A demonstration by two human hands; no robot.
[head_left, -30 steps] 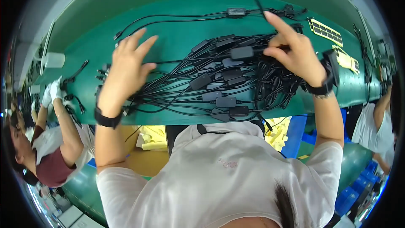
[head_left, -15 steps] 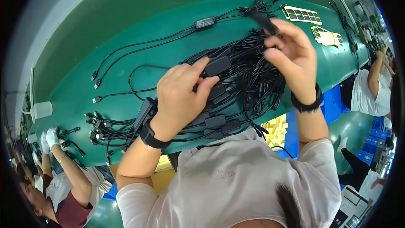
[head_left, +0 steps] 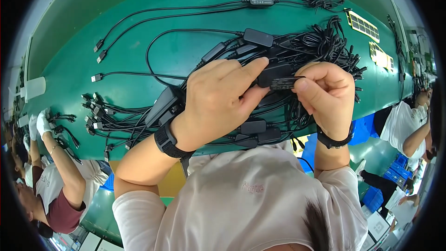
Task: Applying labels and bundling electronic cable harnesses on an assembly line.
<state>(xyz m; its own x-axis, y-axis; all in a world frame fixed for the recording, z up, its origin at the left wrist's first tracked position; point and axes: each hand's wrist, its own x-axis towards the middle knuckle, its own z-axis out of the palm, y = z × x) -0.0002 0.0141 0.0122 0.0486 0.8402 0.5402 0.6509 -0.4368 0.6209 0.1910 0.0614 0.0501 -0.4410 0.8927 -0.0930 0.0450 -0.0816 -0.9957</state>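
Note:
My left hand (head_left: 220,95) is closed on a black cable box (head_left: 275,73), its index finger along the top and its thumb below. A small black label (head_left: 282,83) with pale print lies against the near side of that box, pinched at its right end by my right hand (head_left: 327,94). Whether it is stuck down I cannot tell. Around both hands spreads a pile of black cables (head_left: 320,42) with several similar boxes. One box (head_left: 259,37) sits just beyond my left index finger, its face plain black.
A labelled cable (head_left: 261,0) lies along the far side of the green table (head_left: 139,58). Label sheets (head_left: 364,28) lie at the right, USB plugs (head_left: 95,111) at the left. A white bottle (head_left: 35,88) stands far left. Co-workers (head_left: 60,172) sit on both sides.
My right hand has come down and left, bringing the black label from above the cables to the box. My left hand still holds the box; the view has shifted.

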